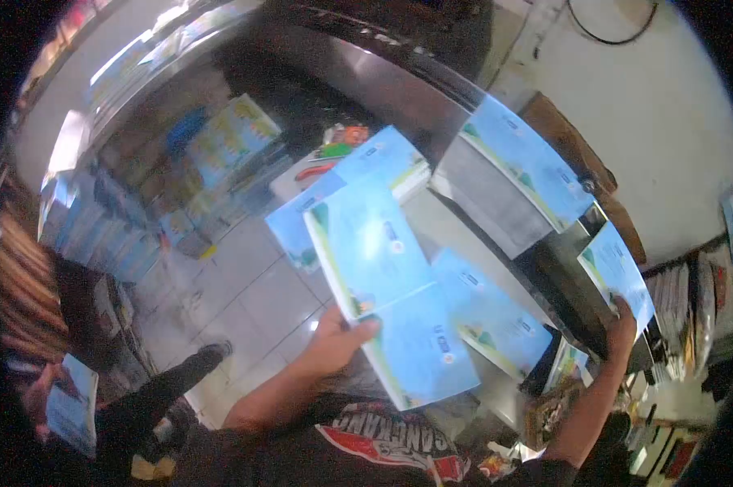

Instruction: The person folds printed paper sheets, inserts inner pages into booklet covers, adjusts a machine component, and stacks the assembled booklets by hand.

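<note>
My left hand (340, 337) is closed on the near edge of a light blue booklet (419, 345), thumb on top. A second blue booklet (375, 243) overlaps it above, and whether my fingers hold that one too is hidden. Off to the right, my right hand (620, 329) grips the lower edge of another blue booklet (618, 272). Beside the left-hand booklets lies a loose blue booklet (488, 312). Behind them sits a pile of blue booklets (383, 162). A tall stack of booklets (496, 187) with white page edges stands between my hands, farther back.
More booklet stacks (107, 227) stand on the tiled floor (245, 296) at the left, with yellowish booklets (228, 142) behind. Another person's hand (46, 390) holds a booklet (74, 406) at the lower left. Papers fill a shelf (679, 304) at the far right.
</note>
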The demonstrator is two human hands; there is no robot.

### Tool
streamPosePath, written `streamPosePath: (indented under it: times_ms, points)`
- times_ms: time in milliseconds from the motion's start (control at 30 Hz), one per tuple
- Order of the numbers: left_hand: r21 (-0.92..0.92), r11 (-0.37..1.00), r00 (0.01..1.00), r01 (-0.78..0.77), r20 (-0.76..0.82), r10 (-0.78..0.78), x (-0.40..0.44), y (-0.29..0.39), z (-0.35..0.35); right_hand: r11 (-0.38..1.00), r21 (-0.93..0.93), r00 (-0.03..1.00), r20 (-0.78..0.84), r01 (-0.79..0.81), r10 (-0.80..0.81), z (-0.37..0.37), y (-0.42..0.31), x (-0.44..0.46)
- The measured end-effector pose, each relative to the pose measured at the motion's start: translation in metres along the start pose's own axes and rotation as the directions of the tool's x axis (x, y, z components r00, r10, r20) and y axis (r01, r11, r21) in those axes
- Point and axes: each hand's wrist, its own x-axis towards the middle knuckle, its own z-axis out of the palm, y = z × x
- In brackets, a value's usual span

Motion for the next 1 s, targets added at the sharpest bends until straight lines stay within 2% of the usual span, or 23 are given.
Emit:
streamPosePath:
  times_ms: [67,100,133,200,233,267,300,333,367,400,433,467,500,533,567,633,667,700,767,833,867,933,1000]
  points:
    - [0.024,0.999,0.988,-0.024,0.151,0.02,-0.002,0.007,0.015,0.999,0.0,0.999,-0.018,0.039,-0.039,0.011,-0.002,-0.011]
    - [0.025,1.0,0.989,-0.018,0.144,0.014,-0.003,0.012,0.025,0.998,-0.009,0.997,-0.043,0.061,-0.061,0.009,-0.011,-0.016]
    - [0.051,0.998,0.975,-0.038,0.22,0.025,-0.004,0.018,0.035,0.985,0.024,0.981,-0.101,0.169,-0.166,0.007,-0.021,-0.022]
    - [0.136,0.987,0.921,-0.088,0.389,0.028,-0.006,0.019,0.057,0.874,0.483,0.993,0.076,0.043,-0.091,-0.029,-0.114,-0.06]
    - [0.193,0.974,0.877,-0.121,0.481,0.013,-0.005,0.016,0.068,0.864,0.502,0.969,0.199,0.025,-0.144,-0.041,-0.153,-0.087]
    - [0.136,0.954,0.848,-0.269,0.503,0.168,-0.007,0.01,0.084,0.854,0.52,0.928,0.316,0.002,-0.194,-0.055,-0.188,-0.113]
    - [0.072,0.907,0.793,-0.415,0.517,0.321,-0.01,0.003,0.1,0.877,0.464,0.847,0.41,0.126,-0.339,-0.071,-0.219,-0.133]
    - [-0.068,0.952,0.778,-0.3,0.56,0.285,-0.016,0.0,0.111,0.731,0.486,0.743,0.219,0.479,-0.633,-0.061,-0.217,-0.144]
    - [-0.201,0.965,0.755,-0.166,0.604,0.256,-0.022,0.003,0.122,0.762,0.427,0.718,0.301,0.487,-0.627,-0.065,-0.231,-0.152]
    - [-0.317,0.911,0.712,-0.263,0.573,0.405,-0.022,0.011,0.132,0.804,0.484,0.718,0.416,0.345,-0.558,-0.067,-0.23,-0.155]
    - [-0.319,0.911,0.717,-0.261,0.569,0.404,-0.016,0.01,0.134,0.835,0.516,0.692,0.532,0.192,-0.488,-0.068,-0.226,-0.158]
    - [-0.229,0.875,0.624,-0.427,0.626,0.468,-0.01,0.008,0.134,0.834,0.515,0.69,0.532,0.197,-0.491,-0.072,-0.222,-0.161]
    - [-0.144,0.804,0.526,-0.577,0.688,0.5,-0.009,0.007,0.134,0.798,0.603,0.703,0.575,-0.02,-0.417,-0.077,-0.218,-0.165]
    - [-0.109,0.843,0.544,-0.526,0.719,0.432,-0.011,0.006,0.136,0.715,0.659,0.701,0.624,-0.233,-0.345,-0.08,-0.217,-0.166]
    - [-0.108,0.841,0.543,-0.53,0.719,0.434,-0.011,0.004,0.137,0.714,0.661,0.702,0.62,-0.229,-0.349,-0.082,-0.216,-0.165]
    - [-0.108,0.85,0.497,-0.515,0.77,0.399,-0.013,-0.002,0.138,0.846,0.519,0.697,0.651,-0.12,-0.3,-0.085,-0.213,-0.163]
    - [-0.106,0.852,0.5,-0.513,0.77,0.396,-0.015,-0.003,0.138,0.846,0.519,0.695,0.654,-0.123,-0.3,-0.08,-0.21,-0.166]
    - [-0.067,0.862,0.522,-0.502,0.771,0.364,-0.017,-0.004,0.138,0.923,0.359,0.789,0.603,-0.14,-0.115,-0.071,-0.205,-0.17]
    - [-0.025,0.872,0.548,-0.489,0.769,0.329,-0.016,-0.004,0.135,0.965,0.19,0.858,0.51,-0.181,0.06,-0.057,-0.19,-0.171]
    - [0.054,0.801,0.521,-0.596,0.785,0.334,-0.01,-0.004,0.126,0.985,0.156,0.882,0.47,-0.074,-0.009,-0.051,-0.163,-0.156]
    - [0.057,0.801,0.523,-0.595,0.785,0.333,-0.004,-0.003,0.118,0.974,0.174,0.878,0.477,-0.142,0.043,-0.059,-0.162,-0.15]
    - [0.028,0.654,0.582,-0.756,0.485,0.653,0.022,0.0,0.095,0.953,0.233,0.941,0.318,-0.192,0.112,-0.078,-0.144,-0.137]
    - [0.173,0.726,0.739,-0.666,0.286,0.61,0.053,0.003,0.078,0.991,0.0,0.983,-0.125,-0.134,0.133,-0.073,-0.028,-0.09]
